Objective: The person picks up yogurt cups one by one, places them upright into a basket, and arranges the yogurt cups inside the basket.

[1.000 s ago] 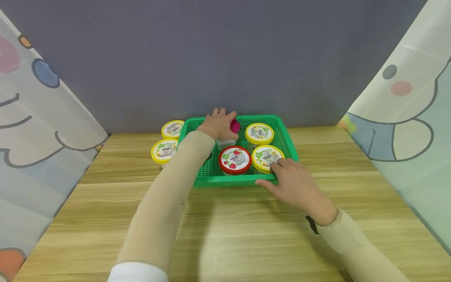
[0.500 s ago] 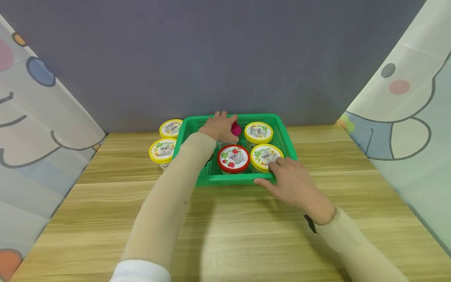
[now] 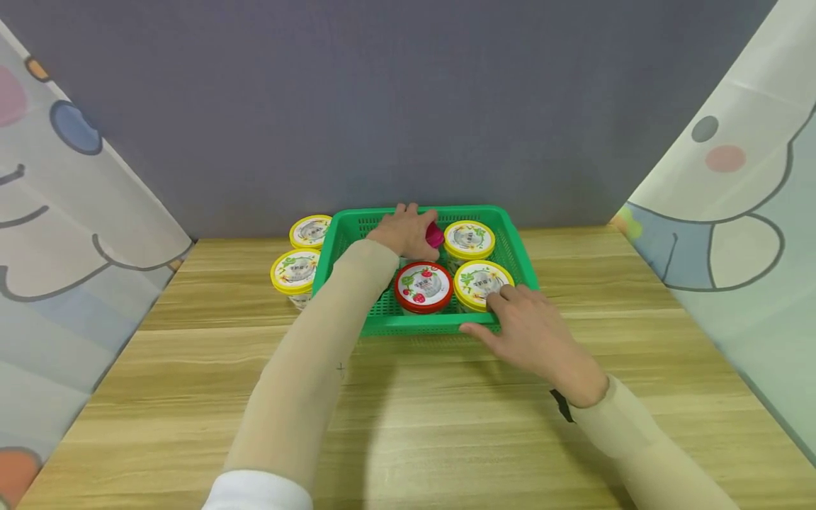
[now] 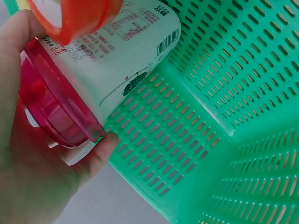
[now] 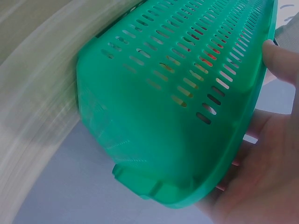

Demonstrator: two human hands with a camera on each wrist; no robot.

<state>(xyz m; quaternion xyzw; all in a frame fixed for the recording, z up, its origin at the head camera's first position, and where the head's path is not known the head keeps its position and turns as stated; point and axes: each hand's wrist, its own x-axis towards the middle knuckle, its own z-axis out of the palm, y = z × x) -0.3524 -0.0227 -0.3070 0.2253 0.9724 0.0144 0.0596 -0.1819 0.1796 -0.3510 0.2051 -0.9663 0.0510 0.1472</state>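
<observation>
My left hand [image 3: 406, 234] reaches into the green basket [image 3: 408, 325] and grips a tub by its magenta lid [image 3: 435, 236]. In the left wrist view that white tub [image 4: 135, 46] stands inside the basket, with fingers and thumb round the lid [image 4: 60, 102]. Just in front of it sits a red-lidded tub [image 3: 423, 287] with a strawberry print. Two yellow-lidded tubs [image 3: 482, 284] stand to its right. My right hand [image 3: 538, 334] holds the basket's near right rim [image 5: 247, 126], thumb outside and fingers over the inside, close to the nearer yellow lid.
Two more yellow-lidded tubs [image 3: 295, 271] stand on the wooden table [image 3: 446, 425] left of the basket, partly behind its rim and my left arm. A grey wall [image 3: 408, 106] rises right behind the basket. Printed cloths [image 3: 752, 163] flank both sides.
My left hand and the magenta-lidded tub have shifted slightly right, closer to the rear yellow-lidded tub. The right hand stays on the rim.
</observation>
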